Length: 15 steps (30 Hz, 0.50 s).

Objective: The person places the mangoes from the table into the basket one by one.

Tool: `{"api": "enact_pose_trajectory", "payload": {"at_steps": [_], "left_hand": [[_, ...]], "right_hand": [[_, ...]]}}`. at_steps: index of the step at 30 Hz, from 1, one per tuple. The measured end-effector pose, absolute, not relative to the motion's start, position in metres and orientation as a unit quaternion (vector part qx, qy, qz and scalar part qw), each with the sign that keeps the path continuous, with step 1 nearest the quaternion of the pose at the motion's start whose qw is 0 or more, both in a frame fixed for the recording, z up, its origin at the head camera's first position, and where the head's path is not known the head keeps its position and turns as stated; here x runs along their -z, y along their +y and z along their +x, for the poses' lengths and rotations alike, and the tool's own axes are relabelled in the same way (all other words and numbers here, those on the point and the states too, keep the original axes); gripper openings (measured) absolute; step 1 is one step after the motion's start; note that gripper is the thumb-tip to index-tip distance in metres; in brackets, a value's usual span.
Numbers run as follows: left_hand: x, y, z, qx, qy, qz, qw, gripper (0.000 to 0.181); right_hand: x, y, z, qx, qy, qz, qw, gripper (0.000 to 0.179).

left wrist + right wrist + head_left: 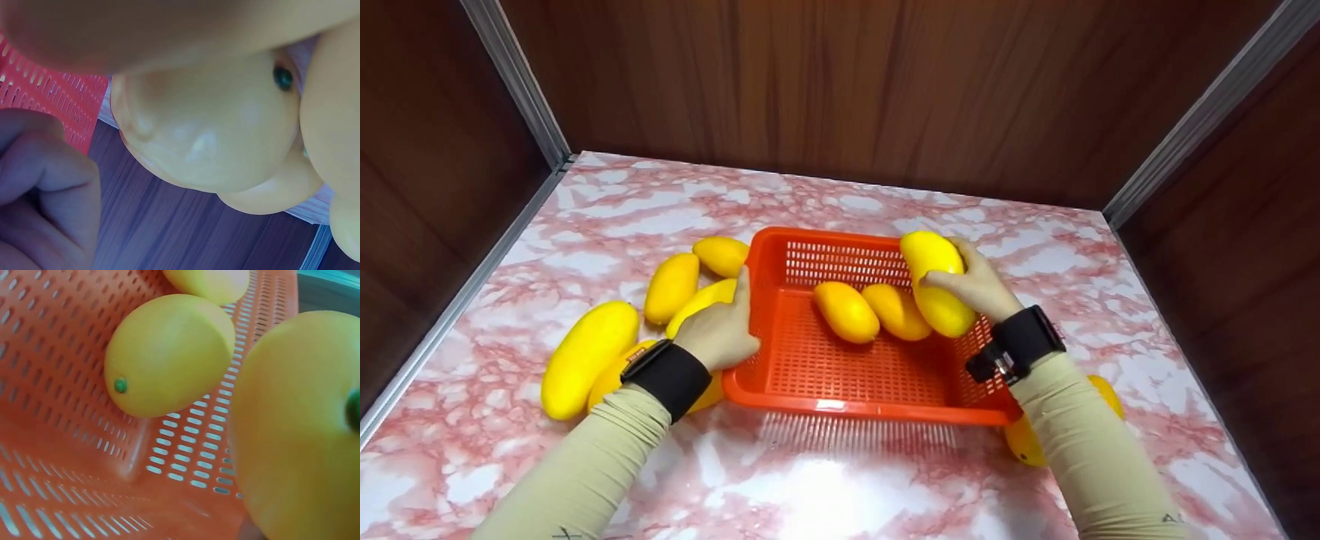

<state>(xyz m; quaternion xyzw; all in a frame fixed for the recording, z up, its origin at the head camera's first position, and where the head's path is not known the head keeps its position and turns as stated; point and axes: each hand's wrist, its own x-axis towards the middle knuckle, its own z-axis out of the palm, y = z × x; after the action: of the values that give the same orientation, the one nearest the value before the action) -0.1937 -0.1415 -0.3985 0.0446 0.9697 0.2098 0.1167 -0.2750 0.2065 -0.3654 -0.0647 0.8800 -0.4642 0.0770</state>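
An orange-red perforated plastic basket [840, 409] stands in the middle, with two smaller mangoes [846, 313] lying inside. My right hand [976, 285] grips a large yellow mango [937, 304] over the basket's right end, thumb across its near side. This mango [298, 427] fills the right of the right wrist view, its green stem end showing; another mango [169, 354] lies in the basket. My left hand [718, 330] holds the basket's left rim, index finger extended along it and thumb at the rim. Its remaining fingers are hidden in the head view.
Several mangoes [589, 360] lie left of the basket, close around my left hand. Two more mangoes [1026, 442] are partly hidden by my right forearm. Dark wood-patterned panels [840, 97] with metal edges enclose the marbled pink-and-white table [810, 495].
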Motion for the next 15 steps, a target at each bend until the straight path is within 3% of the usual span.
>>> {"api": "enact_pose_trajectory", "payload": {"at_steps": [8, 15], "left_hand": [[0.3977, -0.1417, -0.1941, -0.208, 0.97, 0.046, 0.12, 0.103], [0.3978, -0.1415, -0.1947, -0.211, 0.969, 0.048, 0.121, 0.102]], "right_hand": [[0.3731, 0.2058, -0.2768, 0.338, 0.937, -0.085, 0.034, 0.082], [0.3728, 0.204, -0.275, 0.268, 0.959, -0.075, 0.062, 0.086]]}}
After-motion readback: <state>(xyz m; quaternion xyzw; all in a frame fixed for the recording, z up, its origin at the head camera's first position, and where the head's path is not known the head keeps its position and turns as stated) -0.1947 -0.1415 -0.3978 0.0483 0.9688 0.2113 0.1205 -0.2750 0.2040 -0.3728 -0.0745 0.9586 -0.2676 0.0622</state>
